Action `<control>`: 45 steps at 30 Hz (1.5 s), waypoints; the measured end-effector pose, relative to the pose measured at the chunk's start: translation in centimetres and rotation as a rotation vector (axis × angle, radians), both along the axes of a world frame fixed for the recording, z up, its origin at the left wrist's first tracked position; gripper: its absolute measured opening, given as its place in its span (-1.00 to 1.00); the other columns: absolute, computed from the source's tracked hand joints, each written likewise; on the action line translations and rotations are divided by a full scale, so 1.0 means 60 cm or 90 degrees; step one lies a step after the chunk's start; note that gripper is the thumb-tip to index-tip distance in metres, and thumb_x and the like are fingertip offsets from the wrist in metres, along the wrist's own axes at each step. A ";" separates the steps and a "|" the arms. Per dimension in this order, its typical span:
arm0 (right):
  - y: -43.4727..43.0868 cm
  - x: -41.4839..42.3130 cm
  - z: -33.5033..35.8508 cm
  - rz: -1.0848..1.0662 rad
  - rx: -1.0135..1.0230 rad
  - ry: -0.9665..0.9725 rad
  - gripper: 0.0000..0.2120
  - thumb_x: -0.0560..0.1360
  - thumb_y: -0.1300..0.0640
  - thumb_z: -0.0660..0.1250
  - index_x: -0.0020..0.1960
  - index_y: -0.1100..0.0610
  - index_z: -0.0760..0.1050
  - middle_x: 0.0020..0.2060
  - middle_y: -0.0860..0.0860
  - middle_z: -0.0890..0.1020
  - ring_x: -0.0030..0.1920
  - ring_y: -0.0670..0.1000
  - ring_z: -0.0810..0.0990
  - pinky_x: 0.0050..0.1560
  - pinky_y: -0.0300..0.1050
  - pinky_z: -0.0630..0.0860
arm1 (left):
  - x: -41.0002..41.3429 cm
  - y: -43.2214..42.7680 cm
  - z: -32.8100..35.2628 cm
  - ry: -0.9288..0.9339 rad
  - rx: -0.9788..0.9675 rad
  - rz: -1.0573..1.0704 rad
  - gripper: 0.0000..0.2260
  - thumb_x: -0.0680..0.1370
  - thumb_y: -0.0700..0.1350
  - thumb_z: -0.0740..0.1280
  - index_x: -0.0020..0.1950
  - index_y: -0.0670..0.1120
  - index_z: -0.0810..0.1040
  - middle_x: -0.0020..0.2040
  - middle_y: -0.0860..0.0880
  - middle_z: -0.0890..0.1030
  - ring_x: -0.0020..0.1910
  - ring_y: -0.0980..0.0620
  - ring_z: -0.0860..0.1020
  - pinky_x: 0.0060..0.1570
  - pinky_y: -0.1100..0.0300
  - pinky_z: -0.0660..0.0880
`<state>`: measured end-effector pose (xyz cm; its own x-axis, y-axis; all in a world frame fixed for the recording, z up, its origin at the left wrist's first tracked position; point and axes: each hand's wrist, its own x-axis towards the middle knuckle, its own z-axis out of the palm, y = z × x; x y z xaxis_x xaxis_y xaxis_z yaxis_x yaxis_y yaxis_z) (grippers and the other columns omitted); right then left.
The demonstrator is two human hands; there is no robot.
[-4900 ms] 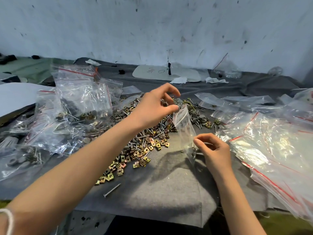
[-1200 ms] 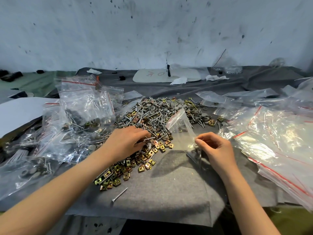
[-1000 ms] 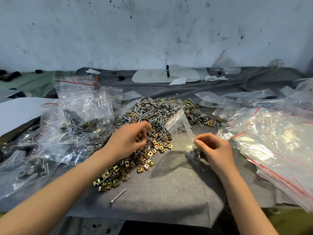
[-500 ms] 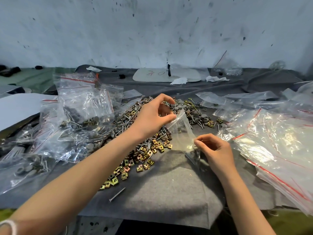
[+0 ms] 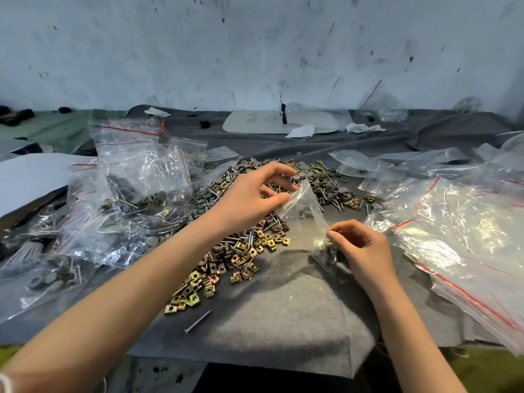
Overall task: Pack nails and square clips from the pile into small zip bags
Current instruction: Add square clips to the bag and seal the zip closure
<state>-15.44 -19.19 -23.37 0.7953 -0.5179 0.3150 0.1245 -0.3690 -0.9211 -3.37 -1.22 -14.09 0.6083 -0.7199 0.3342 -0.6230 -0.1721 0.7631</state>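
2 hands hold a small clear bag (image 5: pixel 304 219) over a hardware pile (image 5: pixel 255 222).
Left hand (image 5: pixel 249 199) pinches its top edge; right hand (image 5: pixel 360 248) pinches its lower corner.

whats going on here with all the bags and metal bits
A person is packing hardware into a small zip bag. The right hand pinches the bag's lower end, and the left hand is at its mouth. The pile of nails and square clips lies on grey felt, with filled bags left.
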 end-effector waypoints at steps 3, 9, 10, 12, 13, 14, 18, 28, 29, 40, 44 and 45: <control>-0.001 0.001 -0.001 0.001 -0.004 -0.002 -0.83 0.42 0.20 0.47 -0.22 -0.06 0.61 -0.31 -0.13 0.67 -0.28 -0.12 0.62 -0.21 -0.33 0.54 | 0.012 0.022 0.004 -0.030 -0.008 0.032 -0.73 0.56 -0.19 0.33 0.24 0.02 0.49 0.06 0.14 0.64 -0.15 0.13 0.63 -0.24 0.41 0.48; -0.001 0.002 -0.004 -0.001 -0.009 -0.013 -0.83 0.42 0.20 0.47 -0.25 -0.05 0.61 -0.34 -0.12 0.66 -0.33 -0.17 0.57 -0.25 -0.38 0.48 | 0.057 0.080 -0.015 -0.176 0.263 0.175 -0.91 0.55 -0.17 0.33 0.02 0.00 0.54 -0.06 0.08 0.58 -0.12 0.11 0.55 -0.09 0.26 0.54; -0.001 0.003 -0.004 0.002 -0.007 -0.014 -0.83 0.42 0.20 0.47 -0.25 -0.05 0.61 -0.34 -0.11 0.66 -0.34 -0.17 0.57 -0.26 -0.39 0.48 | 0.059 0.089 -0.025 -0.185 0.354 0.164 -0.92 0.55 -0.15 0.34 0.00 0.02 0.54 -0.06 0.09 0.57 -0.10 0.13 0.53 -0.09 0.29 0.52; 0.000 0.003 -0.004 0.004 -0.001 -0.018 -0.82 0.42 0.21 0.47 -0.25 -0.04 0.61 -0.34 -0.10 0.66 -0.34 -0.17 0.58 -0.28 -0.40 0.48 | 0.057 0.102 -0.042 -0.214 0.460 0.156 -0.91 0.53 -0.11 0.37 0.02 0.04 0.54 -0.07 0.11 0.56 -0.05 0.11 0.55 -0.07 0.24 0.53; 0.000 0.003 -0.004 0.003 0.000 -0.018 -0.82 0.42 0.22 0.47 -0.25 -0.04 0.61 -0.34 -0.10 0.66 -0.34 -0.16 0.58 -0.28 -0.40 0.48 | 0.055 0.107 -0.048 -0.252 0.479 0.168 -0.87 0.53 -0.10 0.37 0.06 0.04 0.54 -0.03 0.12 0.55 -0.01 0.09 0.55 -0.04 0.18 0.54; 0.001 0.003 -0.003 0.002 -0.001 -0.016 -0.83 0.42 0.22 0.47 -0.25 -0.04 0.61 -0.33 -0.10 0.66 -0.33 -0.16 0.58 -0.27 -0.40 0.49 | 0.053 0.110 -0.053 -0.291 0.482 0.184 -0.83 0.53 -0.11 0.36 0.12 0.04 0.52 0.02 0.11 0.55 0.03 0.08 0.53 -0.02 0.12 0.55; 0.001 0.001 -0.003 -0.001 -0.010 -0.009 -0.83 0.42 0.21 0.47 -0.24 -0.05 0.61 -0.33 -0.13 0.66 -0.31 -0.17 0.59 -0.25 -0.40 0.49 | 0.046 0.121 -0.065 -0.322 0.430 0.176 -0.70 0.53 -0.19 0.34 0.23 0.05 0.47 0.10 0.10 0.55 0.10 0.06 0.51 0.03 0.09 0.52; 0.001 0.002 -0.003 0.003 -0.002 -0.015 -0.83 0.41 0.22 0.47 -0.25 -0.05 0.62 -0.34 -0.13 0.66 -0.34 -0.21 0.57 -0.31 -0.44 0.46 | 0.039 0.119 -0.073 -0.342 0.399 0.247 -0.67 0.56 -0.16 0.32 0.31 0.03 0.42 0.22 0.09 0.53 0.18 0.04 0.51 0.03 0.06 0.54; 0.000 0.003 -0.003 0.001 -0.007 -0.012 -0.82 0.41 0.21 0.47 -0.25 -0.05 0.61 -0.33 -0.14 0.66 -0.34 -0.20 0.58 -0.29 -0.43 0.46 | 0.039 0.118 -0.072 -0.351 0.399 0.249 -0.69 0.55 -0.16 0.32 0.28 0.03 0.43 0.18 0.08 0.55 0.14 0.04 0.51 -0.01 0.08 0.54; 0.002 0.002 -0.003 0.008 0.023 -0.010 -0.82 0.41 0.24 0.47 -0.25 -0.02 0.62 -0.35 -0.07 0.66 -0.36 -0.18 0.58 -0.33 -0.40 0.48 | 0.052 0.116 -0.059 -0.333 0.403 0.176 -0.79 0.48 -0.26 0.34 0.03 -0.03 0.44 -0.09 0.10 0.47 -0.04 0.05 0.44 -0.11 0.11 0.47; 0.000 0.002 -0.004 0.002 0.004 0.002 -0.84 0.41 0.21 0.48 -0.24 -0.04 0.62 -0.32 -0.09 0.67 -0.29 -0.12 0.61 -0.22 -0.30 0.53 | 0.048 0.104 -0.060 -0.314 0.353 0.199 -0.77 0.50 -0.22 0.35 0.08 -0.03 0.40 -0.10 0.06 0.52 -0.11 0.06 0.50 -0.18 0.16 0.51; -0.001 0.002 -0.004 0.000 0.002 0.004 -0.85 0.41 0.20 0.47 -0.24 -0.03 0.62 -0.31 -0.09 0.67 -0.28 -0.11 0.61 -0.20 -0.27 0.53 | 0.046 0.099 -0.056 -0.285 0.330 0.197 -0.76 0.50 -0.24 0.35 0.08 -0.04 0.38 -0.12 0.04 0.52 -0.15 0.05 0.51 -0.19 0.18 0.52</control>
<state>-15.29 -19.23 -23.63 0.7973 -0.5189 0.3082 0.1180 -0.3667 -0.9228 -0.58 4.70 -17.48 0.6938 -0.6709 0.2619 -0.7198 -0.6581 0.2207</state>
